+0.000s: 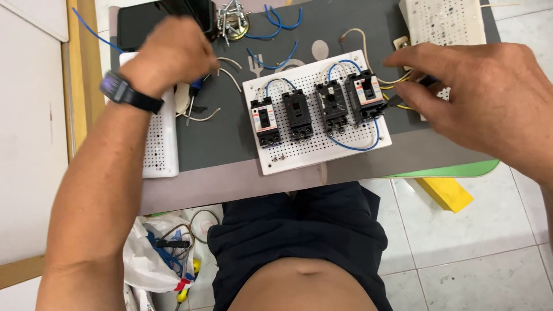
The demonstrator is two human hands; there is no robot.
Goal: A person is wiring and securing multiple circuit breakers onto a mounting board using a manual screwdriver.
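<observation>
Gripping dark tool (397, 102) | right hand (484, 92) fingers | white pegboard (315, 118), four black breakers | left hand (170, 55) clenched

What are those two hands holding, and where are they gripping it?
The right hand pinches a small dark tool by its rear end, tip at the rightmost breaker. The left hand is over a blue-handled screwdriver; grip hidden.

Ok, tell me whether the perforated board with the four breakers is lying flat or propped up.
Lying flat. The white perforated board rests face up on the grey mat, its four black breakers pointing toward the camera.
</observation>
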